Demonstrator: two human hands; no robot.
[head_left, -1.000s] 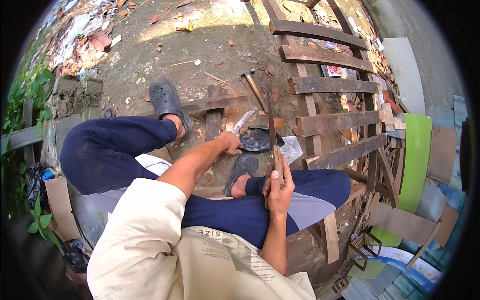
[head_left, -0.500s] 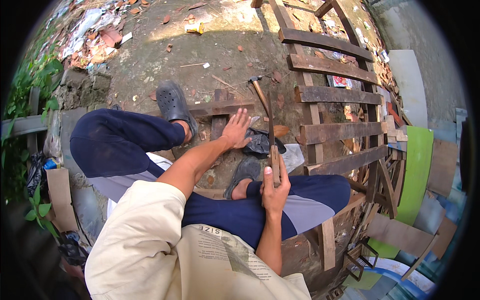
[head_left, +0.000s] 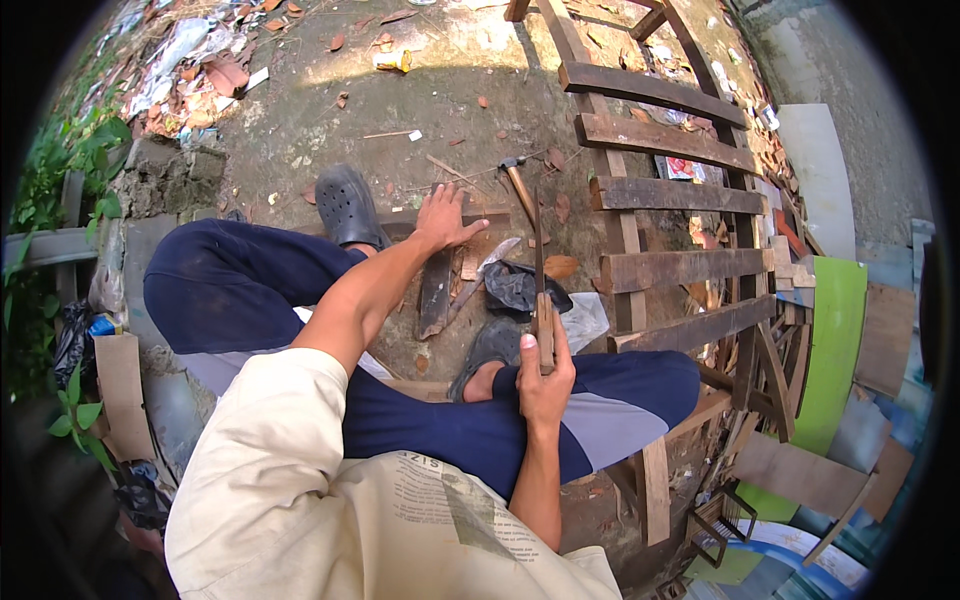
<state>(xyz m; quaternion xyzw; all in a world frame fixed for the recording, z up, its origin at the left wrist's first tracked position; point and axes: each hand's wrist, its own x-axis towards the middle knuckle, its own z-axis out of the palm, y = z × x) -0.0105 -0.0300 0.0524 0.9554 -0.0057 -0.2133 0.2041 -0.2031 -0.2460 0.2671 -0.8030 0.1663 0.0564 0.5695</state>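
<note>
Brown wood makes the handle of a long, narrow-bladed tool [head_left: 545,322] in the head view, held above the lap by the right hand [head_left: 545,385]. That hand's fingers are closed around the handle, thumb lying along it, and the dark blade points away from the person; it is seen nearly edge-on, so its exact kind cannot be told.

The left hand [head_left: 442,217] is palm down with its fingers [head_left: 437,196] spread apart, gripping nothing. It lies over the crossing of two dark boards on the ground — a short board [head_left: 436,292] running toward the person and a crosspiece [head_left: 494,214] set across it. How firmly it presses cannot be told.

Just right of the short board lies a knife with a pale, curved blade [head_left: 496,252], beside a crumpled black plastic bag [head_left: 512,288]. A clear plastic bag [head_left: 586,318] is near that, beyond the right hand. Farther out, a claw hammer [head_left: 518,186] with a wooden handle rests on the ground.

Dark perforated clogs are on both feet — the left clog [head_left: 346,203] near the crosspiece, the right clog [head_left: 490,345] near the black bag. A slatted wooden frame [head_left: 684,267] stretches along the right side, with a lime-green panel [head_left: 836,335] past it.
</note>
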